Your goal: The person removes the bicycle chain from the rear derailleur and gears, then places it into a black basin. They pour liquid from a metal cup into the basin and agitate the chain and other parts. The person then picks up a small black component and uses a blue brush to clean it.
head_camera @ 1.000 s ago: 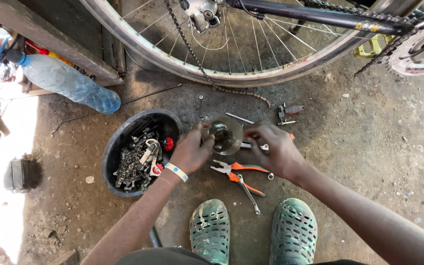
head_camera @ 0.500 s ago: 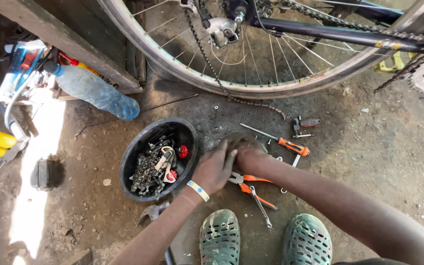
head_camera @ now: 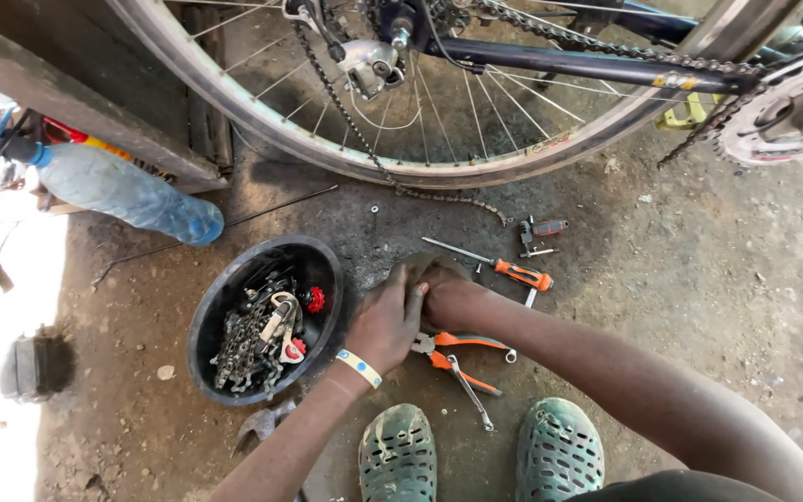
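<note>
Both hands, left hand (head_camera: 385,323) and right hand (head_camera: 446,296), clenched together over a small round part (head_camera: 439,265), mostly hidden, axis unreadable, just right of black bowl (head_camera: 204,325). Orange pliers (head_camera: 457,353) below, handles pointing right.

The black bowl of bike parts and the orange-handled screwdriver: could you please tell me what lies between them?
In the head view, both hands, left and right, lie between the bowl and screwdriver.

Crouched, both forearms reaching down and forward. Left hand (head_camera: 386,321) curled, fingers bent, pressed against right hand (head_camera: 448,296). Right hand's fingers hidden behind the left; grip unclear.
</note>
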